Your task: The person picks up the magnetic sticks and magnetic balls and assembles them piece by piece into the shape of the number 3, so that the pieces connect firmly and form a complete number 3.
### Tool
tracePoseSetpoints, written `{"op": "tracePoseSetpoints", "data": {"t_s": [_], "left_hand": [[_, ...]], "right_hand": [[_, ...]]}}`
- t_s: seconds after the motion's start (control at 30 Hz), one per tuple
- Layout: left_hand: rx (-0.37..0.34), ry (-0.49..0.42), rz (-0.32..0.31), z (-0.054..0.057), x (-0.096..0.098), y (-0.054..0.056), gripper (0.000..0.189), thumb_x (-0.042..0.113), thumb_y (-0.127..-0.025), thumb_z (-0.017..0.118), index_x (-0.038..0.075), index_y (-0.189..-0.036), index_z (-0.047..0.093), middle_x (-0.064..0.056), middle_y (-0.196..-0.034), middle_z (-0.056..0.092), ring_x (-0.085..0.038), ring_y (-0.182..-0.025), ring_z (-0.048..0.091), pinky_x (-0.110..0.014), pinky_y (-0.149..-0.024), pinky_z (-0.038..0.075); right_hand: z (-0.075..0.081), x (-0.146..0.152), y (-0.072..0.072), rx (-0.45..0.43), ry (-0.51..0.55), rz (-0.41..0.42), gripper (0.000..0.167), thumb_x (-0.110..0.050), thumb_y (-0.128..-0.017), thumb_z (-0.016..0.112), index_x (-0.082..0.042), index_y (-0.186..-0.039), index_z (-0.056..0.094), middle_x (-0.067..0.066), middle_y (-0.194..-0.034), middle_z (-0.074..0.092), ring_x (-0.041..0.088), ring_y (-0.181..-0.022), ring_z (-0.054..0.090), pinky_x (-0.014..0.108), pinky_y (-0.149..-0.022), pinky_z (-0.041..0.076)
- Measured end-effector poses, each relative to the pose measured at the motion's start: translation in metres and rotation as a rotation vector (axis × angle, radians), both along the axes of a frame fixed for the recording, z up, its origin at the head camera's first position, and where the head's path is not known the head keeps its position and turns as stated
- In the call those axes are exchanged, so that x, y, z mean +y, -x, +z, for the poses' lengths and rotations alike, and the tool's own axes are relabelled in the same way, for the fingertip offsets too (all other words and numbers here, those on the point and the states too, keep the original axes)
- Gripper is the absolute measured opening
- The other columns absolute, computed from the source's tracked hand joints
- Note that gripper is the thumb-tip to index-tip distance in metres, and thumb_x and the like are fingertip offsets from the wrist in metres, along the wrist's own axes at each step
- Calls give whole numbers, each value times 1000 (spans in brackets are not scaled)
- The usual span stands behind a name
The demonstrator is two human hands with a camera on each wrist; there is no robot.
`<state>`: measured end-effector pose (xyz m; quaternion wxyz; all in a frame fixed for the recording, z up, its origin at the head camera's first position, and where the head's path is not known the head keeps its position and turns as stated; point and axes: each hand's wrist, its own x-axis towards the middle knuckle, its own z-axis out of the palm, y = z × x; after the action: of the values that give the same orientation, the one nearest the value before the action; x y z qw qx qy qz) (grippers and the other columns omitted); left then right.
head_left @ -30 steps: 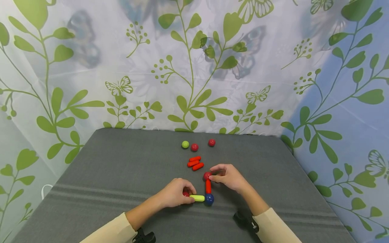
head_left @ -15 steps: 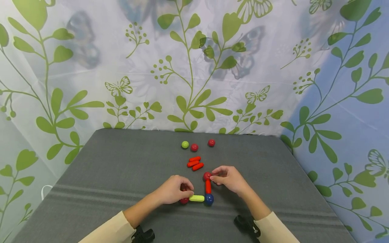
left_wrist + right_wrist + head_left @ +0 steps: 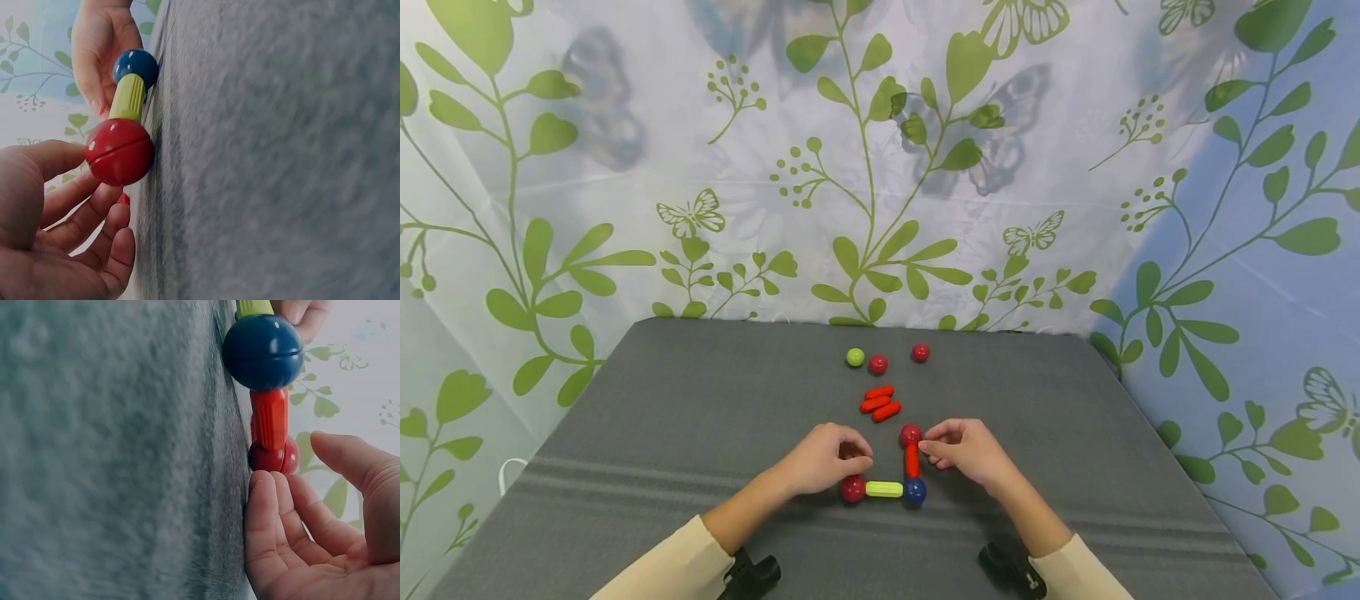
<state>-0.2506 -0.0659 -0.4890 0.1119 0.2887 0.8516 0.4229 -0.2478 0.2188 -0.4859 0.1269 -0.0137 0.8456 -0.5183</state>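
Note:
An L-shaped piece of balls and rods lies on the grey table. Its corner is a blue ball (image 3: 914,492); a yellow-green ridged rod (image 3: 883,489) runs left to a red ball (image 3: 853,489). From the same corner a red rod (image 3: 912,460) reaches away to another red ball (image 3: 911,434). My left hand (image 3: 829,458) hovers beside the left red ball, fingers loosely bent, gripping nothing. Just right of the far red ball is my right hand (image 3: 966,450), its thumb and fingers apart in the right wrist view, fingertips close to the ball.
Beyond the L lie several loose red rods (image 3: 880,403) side by side. Farther back sit a green ball (image 3: 854,357) and two red balls (image 3: 877,364). A leaf-patterned curtain (image 3: 737,167) hangs behind the grey table (image 3: 700,383).
My left hand has let go of the left red ball and drawn back, leaving it in full view. My right hand has moved slightly right, off the far red ball.

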Motion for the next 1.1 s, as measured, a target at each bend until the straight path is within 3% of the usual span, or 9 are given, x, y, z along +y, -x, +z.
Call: {"op": "tracePoseSetpoints", "data": {"t_s": [0.43,0.73,0.93,1.1], "left_hand": [[51,-26,77,1,-3,27,8,17,-95,72,12,-99,77,6,-86,69,-8,-79,60,-24,-73,50],[125,20,146,1,14,47,8,10,-90,76,8,-98,75,2,-85,69,-9,-77,59,-25,-72,51],[100,39,240,2,24,54,11,9,-89,78,7,-99,75,-1,-88,70,-11,-78,59,-29,-74,52],[109,30,263,0,30,58,14,10,-87,80,6,-99,75,-3,-90,72,-10,-75,57,-26,-71,50]], "right_hand": [[2,-9,-12,-58,-5,32,33,-29,-87,83,-2,-104,76,6,-83,75,17,-69,69,33,-68,61],[3,-14,-13,-73,3,29,34,-27,-86,84,0,-104,75,7,-85,76,17,-66,69,33,-63,60],[1,-17,-11,-74,-35,39,33,-30,-86,84,-2,-102,76,5,-78,74,15,-63,66,30,-58,57],[0,-19,-9,-109,-31,10,33,-31,-85,85,-3,-101,77,3,-73,72,13,-59,64,27,-54,54]]}}
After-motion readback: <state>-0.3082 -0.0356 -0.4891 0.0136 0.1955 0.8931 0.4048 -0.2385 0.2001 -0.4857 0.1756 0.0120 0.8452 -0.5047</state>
